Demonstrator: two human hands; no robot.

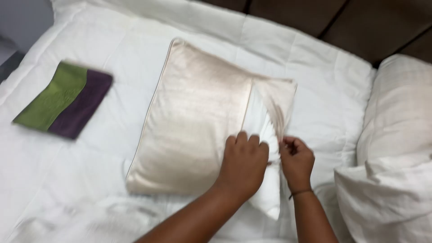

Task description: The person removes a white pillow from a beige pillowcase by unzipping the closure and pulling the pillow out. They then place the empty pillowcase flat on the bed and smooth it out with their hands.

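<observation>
A shiny cream cushion cover [189,121] lies on a white quilted bed [324,85], partly pulled over a white cushion insert [263,121] that sticks out at its right end. My left hand [243,164] presses down on the insert near the cover's open edge, fingers curled. My right hand [297,162] pinches the loose flap of the cover at that open edge and pulls it taut.
A folded green and purple cloth [65,99] lies on the bed at the left. A white pillow [396,148] sits at the right edge. A dark brown headboard [342,22] runs along the top.
</observation>
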